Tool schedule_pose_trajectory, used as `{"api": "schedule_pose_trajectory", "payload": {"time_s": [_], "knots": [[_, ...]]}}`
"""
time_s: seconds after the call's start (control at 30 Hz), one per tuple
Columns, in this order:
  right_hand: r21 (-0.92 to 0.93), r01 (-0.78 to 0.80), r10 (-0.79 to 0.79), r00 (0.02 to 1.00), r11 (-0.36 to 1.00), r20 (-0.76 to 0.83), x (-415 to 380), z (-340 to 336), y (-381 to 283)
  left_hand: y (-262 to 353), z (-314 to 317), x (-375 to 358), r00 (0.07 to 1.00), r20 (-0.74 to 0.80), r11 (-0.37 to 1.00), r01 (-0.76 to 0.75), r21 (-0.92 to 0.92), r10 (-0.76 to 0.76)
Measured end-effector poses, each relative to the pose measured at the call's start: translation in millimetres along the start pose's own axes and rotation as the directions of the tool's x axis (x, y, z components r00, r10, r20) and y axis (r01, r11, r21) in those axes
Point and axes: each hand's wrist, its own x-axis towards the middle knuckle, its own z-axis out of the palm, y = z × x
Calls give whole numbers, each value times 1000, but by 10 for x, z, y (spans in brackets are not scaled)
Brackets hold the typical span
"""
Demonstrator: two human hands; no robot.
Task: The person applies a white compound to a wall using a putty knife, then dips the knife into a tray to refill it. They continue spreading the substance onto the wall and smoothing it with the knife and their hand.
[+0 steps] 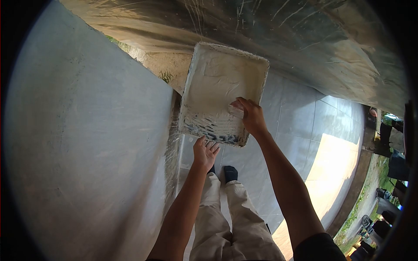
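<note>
A paint tray [226,71] coated with thick cream-coloured paint lies in front of me, its ribbed lower end smeared with dark and white streaks. My right hand [251,114] reaches over the tray's right side, fingers closed around a small whitish piece [235,108], paint-covered, whose kind I cannot tell. That piece overlaps the paint just above the ribs. At the near edge of the tray, my left hand [206,152] has its palm turned up and fingers apart, thumb tip close to the rim.
To the left rises a large grey plastered wall [96,130] with paint splashes along its foot. Plastic sheeting [305,48] with white drips hangs across the top. Grey floor tiles [289,113] surround my feet. Several bags and other things stand outside at right, past a dark floor edge [355,187].
</note>
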Motion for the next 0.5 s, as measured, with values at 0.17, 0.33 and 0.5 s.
{"api": "schedule_pose_trajectory", "payload": {"time_s": [0.17, 0.33, 0.5], "knots": [[-76, -1, -3, 999, 997, -43, -47, 46, 59, -40, -7, -2, 1000, -6, 1000, -20, 23, 20], [-74, -8, 1, 996, 997, -95, -59, 81, 24, -52, 3, 2, 1000, -3, 999, -10, 31, 10], [-47, -41, 35, 992, 998, -121, -75, 137, 115, -48, 27, -29, 1000, -16, 999, -14, 48, 15]]}}
